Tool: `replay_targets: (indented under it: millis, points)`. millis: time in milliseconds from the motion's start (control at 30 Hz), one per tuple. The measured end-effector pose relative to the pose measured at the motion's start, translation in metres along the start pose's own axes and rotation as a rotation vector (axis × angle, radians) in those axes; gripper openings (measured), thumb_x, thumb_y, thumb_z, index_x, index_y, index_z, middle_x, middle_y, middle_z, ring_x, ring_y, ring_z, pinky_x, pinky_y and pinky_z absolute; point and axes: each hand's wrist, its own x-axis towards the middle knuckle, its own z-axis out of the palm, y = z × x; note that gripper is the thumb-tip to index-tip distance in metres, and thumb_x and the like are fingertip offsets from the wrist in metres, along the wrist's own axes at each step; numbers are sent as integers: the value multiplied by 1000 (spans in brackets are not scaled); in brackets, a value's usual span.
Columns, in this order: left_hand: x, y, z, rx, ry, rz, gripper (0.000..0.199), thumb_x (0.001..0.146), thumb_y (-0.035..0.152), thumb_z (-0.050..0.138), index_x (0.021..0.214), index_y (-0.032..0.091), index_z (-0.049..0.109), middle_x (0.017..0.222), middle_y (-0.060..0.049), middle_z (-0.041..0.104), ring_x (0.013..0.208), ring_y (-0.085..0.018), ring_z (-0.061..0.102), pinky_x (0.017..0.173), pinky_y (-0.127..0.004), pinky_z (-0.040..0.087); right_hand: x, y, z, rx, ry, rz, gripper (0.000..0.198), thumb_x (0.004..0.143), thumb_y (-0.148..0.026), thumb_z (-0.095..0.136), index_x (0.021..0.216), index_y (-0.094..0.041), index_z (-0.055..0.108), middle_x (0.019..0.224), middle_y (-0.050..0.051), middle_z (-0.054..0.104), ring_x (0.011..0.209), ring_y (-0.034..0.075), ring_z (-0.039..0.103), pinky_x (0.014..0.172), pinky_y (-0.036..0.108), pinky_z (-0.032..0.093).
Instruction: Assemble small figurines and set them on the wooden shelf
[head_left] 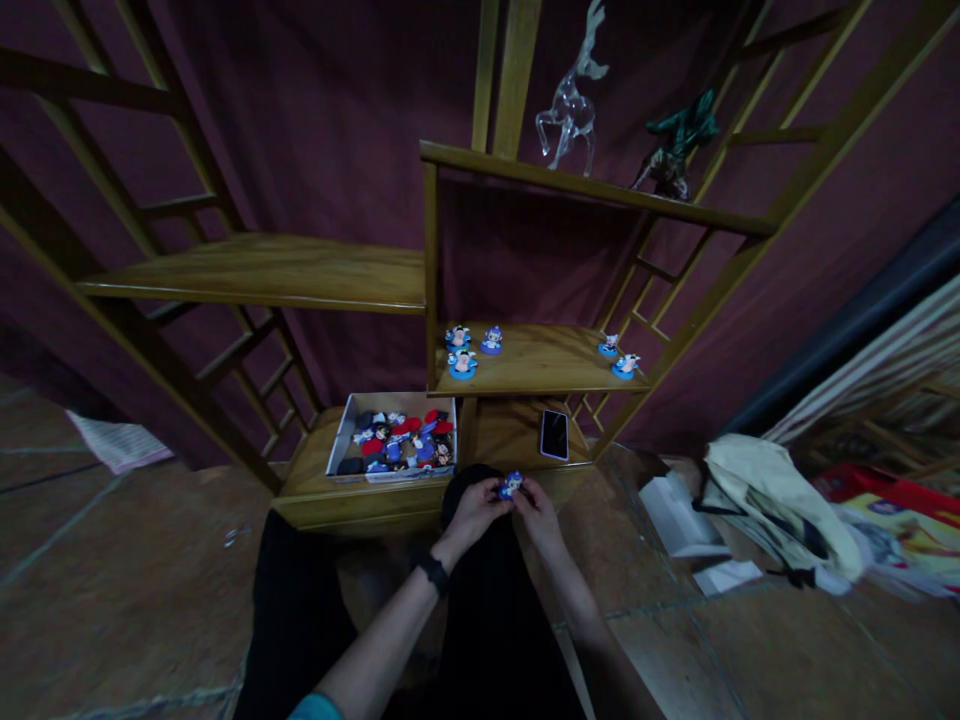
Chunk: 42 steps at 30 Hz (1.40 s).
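A small purple-and-white toy figurine point(511, 486) is pinched between my two hands, just above my knee. My left hand point(478, 508) grips it from the left, with a dark band on that wrist. From the right, the fingers of my right hand point(537, 508) close on its other side. Ahead and to the left, an open cardboard box point(341, 440) holds several more figurines in red, blue, black and white. On the shelf above stand a purple figurine point(492, 341) and several blue-based ones, among them a figurine point(462, 364) near the shelf's front edge.
A phone point(554, 435) lies on the lower shelf point(495, 430). Up top stand a clear glass deer point(574, 110) and a dark green statue point(679, 145). At right on the floor are a white box point(681, 515), a cream bag point(772, 500) and a red package point(911, 520).
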Motion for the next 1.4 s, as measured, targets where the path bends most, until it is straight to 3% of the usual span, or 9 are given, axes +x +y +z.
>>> replay_targets:
  millis: [233,400,767,967,1400]
  points:
    - [-3,5,3,-24,9,-52,37,61,19,72,96,13,63,86,-5,68,79,-16,63,77,-29,48,-1,2,-3,-8,-44,-9,28,70,-36,61,93,-20,64,91,3,67,88,21,59,85,34,43]
    - [-5,2,2,-93,-30,-43,38,60,19,73,97,12,63,92,-7,68,82,-17,63,81,-30,47,-2,5,-5,-39,-40,13,27,71,-36,59,92,-20,63,90,3,65,85,20,58,81,32,44]
    - [-5,4,1,-40,18,-39,36,63,17,70,98,13,65,97,-7,69,87,-17,62,83,-31,46,-3,1,-5,-32,-57,35,29,71,-40,58,92,-20,63,89,3,65,80,18,58,74,30,46]
    - [-5,3,-2,36,-46,-1,34,68,24,67,101,15,66,97,-6,69,90,-19,61,85,-32,45,-5,-1,-4,12,-43,71,36,69,-43,60,97,-20,64,92,5,66,81,19,59,70,29,48]
    - [-4,1,-4,122,-32,38,33,70,28,65,101,17,67,96,-5,69,90,-20,60,85,-32,43,-2,0,-5,22,-16,105,39,70,-48,58,93,-18,66,92,6,67,79,19,60,66,28,48]
